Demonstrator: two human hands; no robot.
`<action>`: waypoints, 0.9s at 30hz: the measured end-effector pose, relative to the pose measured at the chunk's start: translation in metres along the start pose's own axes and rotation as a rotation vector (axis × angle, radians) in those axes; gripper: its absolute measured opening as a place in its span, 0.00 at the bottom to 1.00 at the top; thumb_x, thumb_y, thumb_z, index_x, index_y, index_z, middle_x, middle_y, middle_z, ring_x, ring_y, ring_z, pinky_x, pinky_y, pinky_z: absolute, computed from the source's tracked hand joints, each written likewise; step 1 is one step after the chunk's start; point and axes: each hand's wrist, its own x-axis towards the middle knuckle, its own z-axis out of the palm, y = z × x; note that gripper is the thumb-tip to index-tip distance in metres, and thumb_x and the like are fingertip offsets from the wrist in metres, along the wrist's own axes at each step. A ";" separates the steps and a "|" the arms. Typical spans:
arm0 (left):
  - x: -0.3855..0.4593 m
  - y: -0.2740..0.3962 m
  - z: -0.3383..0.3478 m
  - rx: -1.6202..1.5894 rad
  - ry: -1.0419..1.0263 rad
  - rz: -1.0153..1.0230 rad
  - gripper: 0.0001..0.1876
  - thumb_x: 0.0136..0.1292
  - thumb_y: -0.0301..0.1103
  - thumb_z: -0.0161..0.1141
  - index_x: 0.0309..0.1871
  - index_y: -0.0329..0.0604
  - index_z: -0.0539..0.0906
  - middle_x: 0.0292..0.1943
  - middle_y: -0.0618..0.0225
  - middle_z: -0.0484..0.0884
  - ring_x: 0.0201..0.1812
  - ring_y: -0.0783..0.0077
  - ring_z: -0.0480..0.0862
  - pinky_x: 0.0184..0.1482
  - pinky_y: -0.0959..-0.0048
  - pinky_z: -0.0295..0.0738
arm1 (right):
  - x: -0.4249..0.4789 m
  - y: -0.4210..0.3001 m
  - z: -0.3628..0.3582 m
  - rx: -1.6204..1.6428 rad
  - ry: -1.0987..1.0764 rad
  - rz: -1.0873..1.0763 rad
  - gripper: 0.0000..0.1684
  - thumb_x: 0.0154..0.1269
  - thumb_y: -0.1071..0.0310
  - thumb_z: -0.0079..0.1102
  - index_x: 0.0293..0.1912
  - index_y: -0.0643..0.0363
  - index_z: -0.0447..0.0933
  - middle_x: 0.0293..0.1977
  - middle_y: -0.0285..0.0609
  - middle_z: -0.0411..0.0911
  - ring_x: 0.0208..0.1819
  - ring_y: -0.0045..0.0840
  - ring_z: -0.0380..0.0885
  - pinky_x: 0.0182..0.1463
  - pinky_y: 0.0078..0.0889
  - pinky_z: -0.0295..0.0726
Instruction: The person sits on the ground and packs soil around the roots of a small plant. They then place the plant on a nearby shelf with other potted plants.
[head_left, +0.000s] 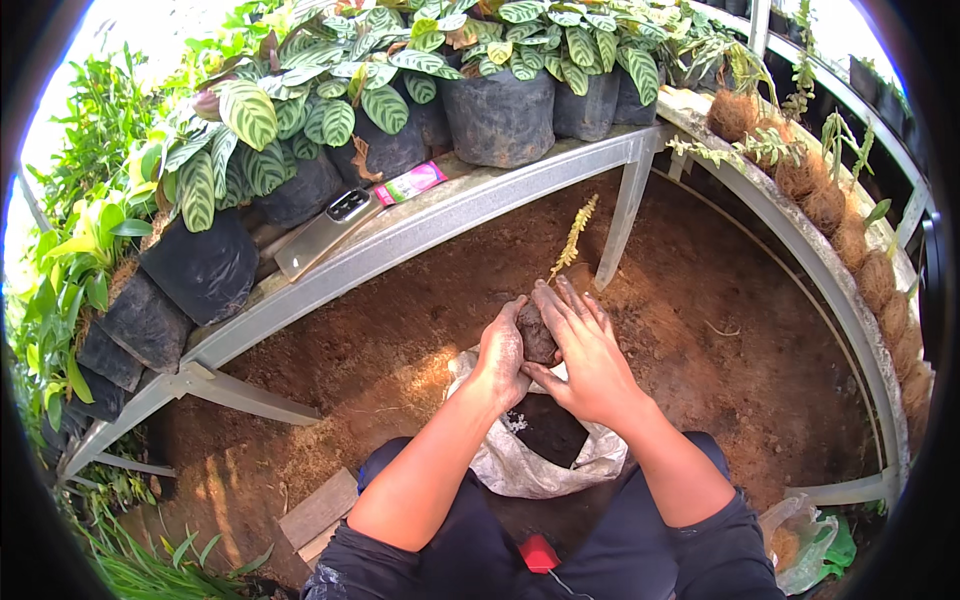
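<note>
Between my two soil-smeared hands is a dark, rounded ball of soil (535, 339). My left hand (504, 352) cups its left side, thumb up. Flat fingers of my right hand (574, 341) press over its top and right side. From the far end of the ball rises a thin stem with small yellowish leaves (575, 234); where it enters the ball is hidden by my fingers. Just below the hands, a white woven sack (517, 469) with a rolled-down rim stands between my legs. Dark potting soil (551, 431) lies inside it, with some white granules (516, 421) at the left.
A metal-framed bench (420, 217) bears black-bagged plants (499, 120), a phone (330, 232) and a pink packet (411, 183). Along the right bench (795, 217) sit several coir-fibre balls (821, 206) with plants. Wooden boards (322, 510) and a plastic bag (799, 544) lie on the ground.
</note>
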 end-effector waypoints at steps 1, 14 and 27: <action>0.000 0.001 0.001 0.034 -0.019 0.009 0.19 0.81 0.47 0.43 0.56 0.44 0.79 0.49 0.67 0.85 0.46 0.69 0.86 0.49 0.64 0.82 | -0.001 0.002 -0.002 -0.042 -0.013 -0.014 0.48 0.67 0.53 0.65 0.76 0.62 0.54 0.73 0.53 0.62 0.78 0.47 0.54 0.79 0.55 0.52; 0.004 -0.001 0.008 0.110 -0.026 0.013 0.25 0.79 0.56 0.45 0.55 0.43 0.79 0.49 0.64 0.84 0.47 0.68 0.85 0.49 0.64 0.81 | -0.009 0.022 0.019 -0.081 0.046 -0.042 0.46 0.61 0.52 0.68 0.71 0.64 0.63 0.72 0.48 0.66 0.76 0.43 0.60 0.75 0.54 0.60; 0.027 -0.027 -0.015 0.183 0.073 0.186 0.21 0.79 0.52 0.47 0.45 0.43 0.81 0.37 0.67 0.85 0.36 0.73 0.86 0.35 0.70 0.82 | -0.010 0.034 0.032 -0.209 0.010 -0.118 0.48 0.59 0.50 0.68 0.73 0.59 0.62 0.73 0.42 0.65 0.76 0.38 0.60 0.75 0.51 0.61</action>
